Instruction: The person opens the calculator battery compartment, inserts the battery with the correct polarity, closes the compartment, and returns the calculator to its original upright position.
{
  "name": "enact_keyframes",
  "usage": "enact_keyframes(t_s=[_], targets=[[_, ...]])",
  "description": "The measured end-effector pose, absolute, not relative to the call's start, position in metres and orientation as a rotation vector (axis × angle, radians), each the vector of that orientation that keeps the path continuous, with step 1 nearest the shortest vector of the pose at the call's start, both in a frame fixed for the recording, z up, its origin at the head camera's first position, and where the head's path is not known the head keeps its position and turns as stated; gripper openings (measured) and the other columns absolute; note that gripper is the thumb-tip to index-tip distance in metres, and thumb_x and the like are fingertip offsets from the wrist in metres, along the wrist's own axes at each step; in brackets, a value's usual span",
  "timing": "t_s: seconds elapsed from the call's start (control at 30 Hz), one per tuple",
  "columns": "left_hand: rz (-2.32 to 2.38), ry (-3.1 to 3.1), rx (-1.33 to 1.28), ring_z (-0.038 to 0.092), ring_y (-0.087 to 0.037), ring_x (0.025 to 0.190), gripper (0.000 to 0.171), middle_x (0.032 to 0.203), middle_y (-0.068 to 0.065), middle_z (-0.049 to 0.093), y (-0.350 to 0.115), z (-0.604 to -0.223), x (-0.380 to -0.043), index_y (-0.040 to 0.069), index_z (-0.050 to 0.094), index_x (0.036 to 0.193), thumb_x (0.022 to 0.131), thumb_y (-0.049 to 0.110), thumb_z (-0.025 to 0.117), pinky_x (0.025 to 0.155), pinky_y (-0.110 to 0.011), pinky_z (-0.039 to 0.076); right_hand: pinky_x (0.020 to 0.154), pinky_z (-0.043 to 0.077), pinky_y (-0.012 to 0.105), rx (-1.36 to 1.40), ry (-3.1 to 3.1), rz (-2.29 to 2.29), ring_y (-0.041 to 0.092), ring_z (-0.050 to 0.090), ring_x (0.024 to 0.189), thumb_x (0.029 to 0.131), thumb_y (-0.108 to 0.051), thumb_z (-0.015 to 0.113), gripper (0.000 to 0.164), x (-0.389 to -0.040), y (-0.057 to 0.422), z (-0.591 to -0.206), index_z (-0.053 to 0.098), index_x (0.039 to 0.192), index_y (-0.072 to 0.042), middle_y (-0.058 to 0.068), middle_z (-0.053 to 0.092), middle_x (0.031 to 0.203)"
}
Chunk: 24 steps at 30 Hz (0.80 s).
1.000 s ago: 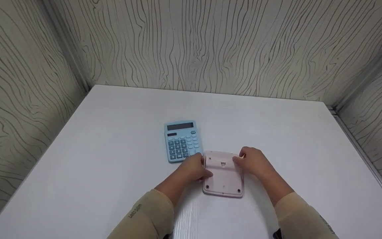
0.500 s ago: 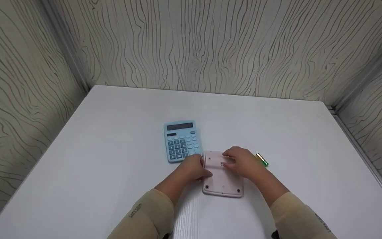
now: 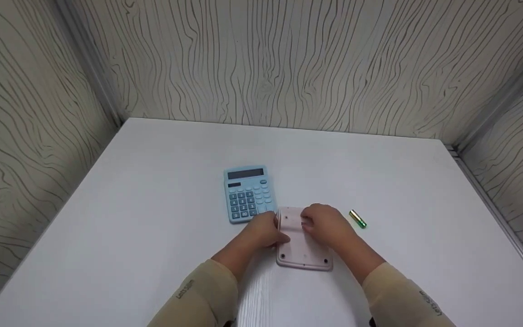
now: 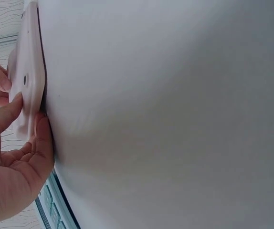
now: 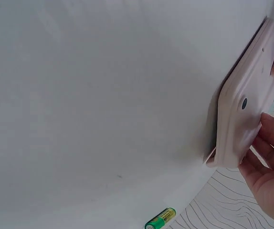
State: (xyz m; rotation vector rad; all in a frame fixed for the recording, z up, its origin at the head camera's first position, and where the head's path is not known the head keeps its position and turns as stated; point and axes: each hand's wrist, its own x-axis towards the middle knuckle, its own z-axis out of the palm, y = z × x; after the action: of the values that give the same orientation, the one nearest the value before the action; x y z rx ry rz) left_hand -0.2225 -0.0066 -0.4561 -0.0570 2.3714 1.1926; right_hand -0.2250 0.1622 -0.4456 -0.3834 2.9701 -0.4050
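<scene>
A pink calculator (image 3: 303, 251) lies face down on the white table, its back with dark round feet showing. My left hand (image 3: 262, 230) grips its left edge, thumb on the back and fingers beneath, as the left wrist view shows. My right hand (image 3: 328, 226) is curled over the raised top end, thumb and fingers around the latch area, which they hide. In the right wrist view the thumb rests on the back and other fingers touch the top edge. A green and gold battery (image 3: 357, 219) lies to the right of my right hand, also in the right wrist view (image 5: 161, 218).
A light blue calculator (image 3: 244, 193) lies face up behind my left hand, close to the pink one. The white table (image 3: 152, 181) is bordered by panels (image 3: 266, 63) with a wood-grain pattern at the back and sides.
My right hand has left the pink calculator's upper right edge and moved left onto the latch area. The battery came into view beside it. My left hand keeps its grip.
</scene>
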Motion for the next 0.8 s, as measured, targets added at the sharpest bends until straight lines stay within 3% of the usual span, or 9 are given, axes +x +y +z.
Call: enact_keyframes(t_s=[0.17, 0.27, 0.5, 0.7, 0.8], targets=[[1.200, 2.358, -0.070, 0.057, -0.016, 0.070, 0.034, 0.081, -0.003, 0.058, -0.005, -0.458, -0.224, 0.010, 0.055, 0.099, 0.074, 0.018, 0.076, 0.062, -0.026, 0.048, 0.071, 0.048, 0.034, -0.496, 3.021, -0.226, 0.015, 0.051, 0.069, 0.085, -0.015, 0.059, 0.008, -0.224, 0.158, -0.445, 0.065, 0.088, -0.012, -0.002, 0.058, 0.076], [1.193, 2.354, -0.081, 0.058, -0.016, 0.071, 0.036, 0.082, -0.003, 0.058, -0.005, -0.458, -0.224, 0.009, 0.056, 0.101, 0.074, 0.019, 0.076, 0.062, -0.026, 0.048, 0.065, 0.045, 0.032, -0.507, 3.015, -0.204, 0.014, 0.045, 0.064, 0.084, -0.015, 0.058, 0.005, -0.224, 0.157, -0.444, 0.063, 0.083, -0.012, -0.003, 0.053, 0.070], [1.192, 2.369, -0.061, 0.058, -0.016, 0.068, 0.038, 0.080, -0.003, 0.059, -0.005, -0.459, -0.224, 0.008, 0.056, 0.103, 0.073, 0.019, 0.077, 0.060, -0.026, 0.048, 0.073, 0.047, 0.033, -0.527, 3.000, -0.251, 0.014, 0.048, 0.070, 0.085, -0.016, 0.059, 0.014, -0.225, 0.162, -0.444, 0.068, 0.094, -0.012, -0.003, 0.058, 0.078], [1.189, 2.378, -0.063, 0.057, -0.016, 0.067, 0.036, 0.079, -0.004, 0.058, -0.005, -0.459, -0.224, 0.008, 0.055, 0.100, 0.073, 0.018, 0.077, 0.059, -0.026, 0.048, 0.088, 0.046, 0.038, -0.485, 2.968, -0.286, 0.019, 0.060, 0.095, 0.087, -0.021, 0.060, 0.027, -0.225, 0.167, -0.446, 0.067, 0.111, -0.012, 0.001, 0.067, 0.100], [1.191, 2.368, -0.078, 0.057, -0.016, 0.068, 0.035, 0.080, -0.004, 0.058, -0.005, -0.459, -0.224, 0.009, 0.055, 0.099, 0.073, 0.018, 0.077, 0.059, -0.027, 0.048, 0.089, 0.046, 0.038, -0.489, 2.983, -0.309, 0.020, 0.061, 0.098, 0.087, -0.023, 0.061, 0.025, -0.225, 0.168, -0.446, 0.068, 0.108, -0.014, 0.000, 0.068, 0.100]])
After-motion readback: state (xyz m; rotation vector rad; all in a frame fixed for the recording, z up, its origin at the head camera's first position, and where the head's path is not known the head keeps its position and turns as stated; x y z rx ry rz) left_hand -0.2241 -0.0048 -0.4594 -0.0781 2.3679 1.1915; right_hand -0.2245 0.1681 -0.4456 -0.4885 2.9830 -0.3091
